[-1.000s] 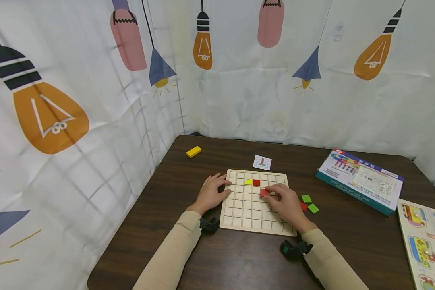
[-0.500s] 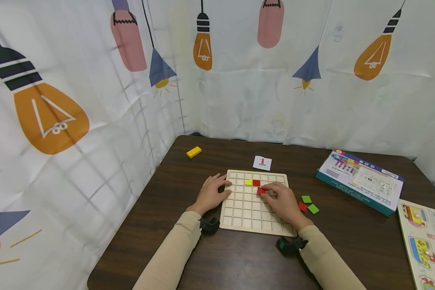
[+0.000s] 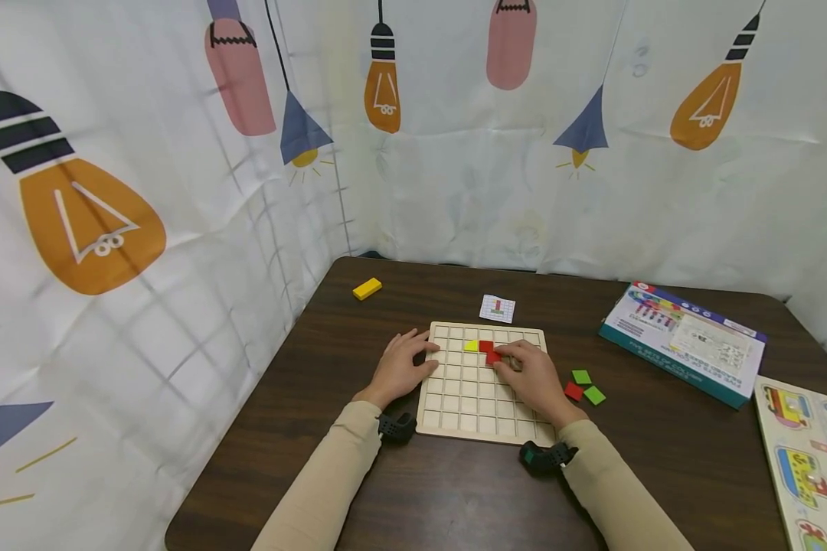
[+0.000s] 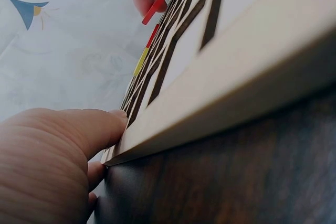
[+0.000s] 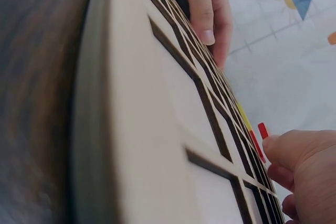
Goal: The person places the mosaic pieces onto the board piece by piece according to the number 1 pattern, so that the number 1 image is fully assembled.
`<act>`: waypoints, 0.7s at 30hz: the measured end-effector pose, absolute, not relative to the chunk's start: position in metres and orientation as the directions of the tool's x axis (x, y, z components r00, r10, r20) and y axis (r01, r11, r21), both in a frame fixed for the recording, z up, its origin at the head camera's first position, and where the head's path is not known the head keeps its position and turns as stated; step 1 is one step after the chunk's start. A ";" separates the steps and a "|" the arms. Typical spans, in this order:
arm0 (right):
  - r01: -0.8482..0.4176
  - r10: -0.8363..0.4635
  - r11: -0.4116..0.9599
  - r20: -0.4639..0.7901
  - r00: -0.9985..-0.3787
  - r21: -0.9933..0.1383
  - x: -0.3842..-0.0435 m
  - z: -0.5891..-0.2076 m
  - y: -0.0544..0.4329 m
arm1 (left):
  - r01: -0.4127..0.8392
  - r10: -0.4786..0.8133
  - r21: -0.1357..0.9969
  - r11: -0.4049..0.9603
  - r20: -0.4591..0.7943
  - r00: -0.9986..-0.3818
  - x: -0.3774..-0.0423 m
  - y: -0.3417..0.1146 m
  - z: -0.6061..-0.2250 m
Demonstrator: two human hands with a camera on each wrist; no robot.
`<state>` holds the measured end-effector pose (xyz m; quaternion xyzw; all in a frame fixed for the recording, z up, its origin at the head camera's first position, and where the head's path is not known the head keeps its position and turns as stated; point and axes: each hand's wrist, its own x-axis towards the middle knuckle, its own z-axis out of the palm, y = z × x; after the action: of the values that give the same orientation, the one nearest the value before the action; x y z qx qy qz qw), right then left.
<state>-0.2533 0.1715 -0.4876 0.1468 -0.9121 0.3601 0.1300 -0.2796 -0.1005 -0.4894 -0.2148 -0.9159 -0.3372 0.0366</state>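
Observation:
A pale wooden grid board [image 3: 467, 405] lies in front of me. My left hand [image 3: 398, 367] rests at its left edge, thumb and fingertips touching the rim. My right hand [image 3: 534, 376] pinches a red square tile [image 4: 153, 11] between thumb and fingertips. The left wrist view shows this tile tilted, raised over the grid. A yellow triangular piece [image 3: 471, 346] and another red square tile [image 3: 485, 346] sit side by side in the board's upper cells. The held tile overlaps the near side of that seated red tile in the head view.
Right of the board lie a loose red tile [image 3: 573, 391] and two green tiles [image 3: 581, 377]. A small pattern card [image 3: 498, 308] is behind the board, a yellow block [image 3: 367, 288] far left. A box [image 3: 682, 344] and a picture board [image 3: 806, 459] occupy the right side.
My right hand has moved slightly left and away from me with the red tile, bringing it near the seated red one. The left hand stays at the board's edge.

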 end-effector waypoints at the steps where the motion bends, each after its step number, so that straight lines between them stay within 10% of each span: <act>1: -0.361 -0.174 0.698 0.342 -0.923 -0.619 -0.254 -0.488 0.171 | 0.419 0.368 0.604 0.679 0.214 -0.905 -0.280 -0.101 -0.490; 21: -0.384 -0.173 0.731 0.392 -0.904 -0.564 -0.259 -0.493 0.162 | 0.404 0.359 0.598 0.693 0.199 -0.912 -0.280 -0.100 -0.490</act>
<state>-0.2586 0.1619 -0.4931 0.1519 -0.9167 0.3339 0.1583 -0.2803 -0.0999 -0.4901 -0.2074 -0.9194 -0.3326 0.0333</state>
